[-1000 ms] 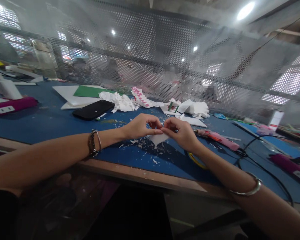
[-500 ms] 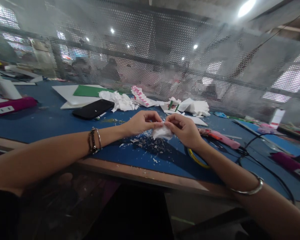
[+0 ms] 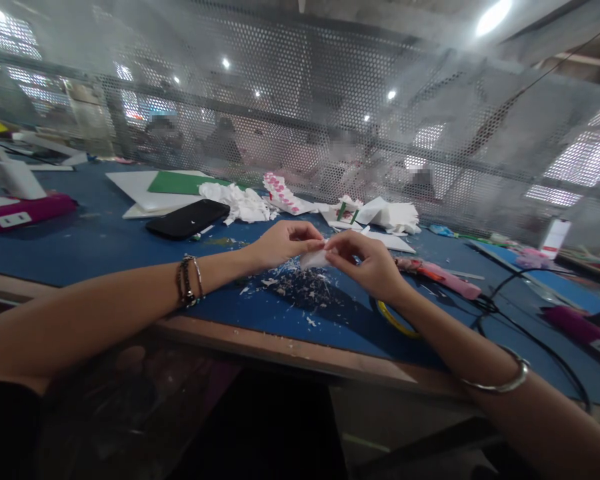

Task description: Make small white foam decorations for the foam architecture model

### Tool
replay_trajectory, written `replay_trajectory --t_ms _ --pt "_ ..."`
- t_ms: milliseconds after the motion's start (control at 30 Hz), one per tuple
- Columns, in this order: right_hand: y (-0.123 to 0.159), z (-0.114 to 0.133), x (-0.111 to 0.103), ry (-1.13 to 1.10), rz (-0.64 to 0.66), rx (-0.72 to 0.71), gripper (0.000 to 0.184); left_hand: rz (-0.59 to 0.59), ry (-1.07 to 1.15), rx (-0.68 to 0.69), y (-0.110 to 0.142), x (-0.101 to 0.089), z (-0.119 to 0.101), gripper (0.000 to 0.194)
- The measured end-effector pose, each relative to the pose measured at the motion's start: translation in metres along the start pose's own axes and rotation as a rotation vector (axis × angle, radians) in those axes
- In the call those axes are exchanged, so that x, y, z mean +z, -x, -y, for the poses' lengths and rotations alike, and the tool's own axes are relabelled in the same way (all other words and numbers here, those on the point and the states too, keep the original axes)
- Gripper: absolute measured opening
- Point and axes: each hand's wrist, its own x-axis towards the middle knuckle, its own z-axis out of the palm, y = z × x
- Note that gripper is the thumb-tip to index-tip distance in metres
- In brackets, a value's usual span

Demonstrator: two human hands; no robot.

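Note:
Between my two hands, a small piece of thin white paper (image 3: pixel 313 259) hangs just above the blue table (image 3: pixel 110 247). My left hand (image 3: pixel 287 241) pinches it between thumb and fingers from the left. From the right, my right hand (image 3: pixel 363 260) closes thumb and fingertips on its other edge. The fingertips of both hands almost meet. Under them lies a scatter of tiny white paper scraps (image 3: pixel 305 293). A yellow tape roll (image 3: pixel 395 319) lies partly hidden beneath my right forearm.
Behind my hands lie a black phone (image 3: pixel 187 219), torn white paper (image 3: pixel 240 202), a green sheet (image 3: pixel 180 182) and a pink-patterned paper (image 3: pixel 283 193). To the right are a pink-handled tool (image 3: pixel 447 279) and black cables (image 3: pixel 535 337). A perforated metal screen (image 3: pixel 280 87) stands at the back.
My right hand has shifted slightly down and its fingers have re-gripped the white paper. Less of the paper shows now, and it sits a little further left.

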Motion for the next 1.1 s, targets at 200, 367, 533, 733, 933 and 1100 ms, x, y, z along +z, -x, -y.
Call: replay_trajectory --t_ms 200,367,533,733,933,1100 --pt "-0.0002 0.002 -0.002 -0.012 -0.014 0.008 0.008 0.064 0.026 -0.015 -0.0013 -0.0024 0.0015 0.011" --pt "-0.0006 0.001 -0.0017 -0.053 -0.04 0.009 0.014 0.096 -0.014 -0.011 -0.0002 -0.0031 0.0 0.012" --pt "-0.001 -0.0003 -0.001 -0.028 -0.04 0.034 0.015 0.114 -0.083 0.078 0.003 0.001 -0.0024 0.011" --pt "-0.0013 0.0024 -0.0019 0.06 -0.037 -0.008 0.01 0.085 -0.056 0.063 0.0013 -0.0013 0.0008 0.015" --pt "-0.0014 0.0011 -0.0016 0.071 -0.043 -0.025 0.016 0.052 0.065 -0.055 -0.0001 -0.0001 -0.0019 0.008" --pt "-0.0005 0.0018 -0.0015 -0.072 -0.013 0.015 0.02 0.04 0.122 -0.059 0.0004 0.0016 -0.0036 0.007"
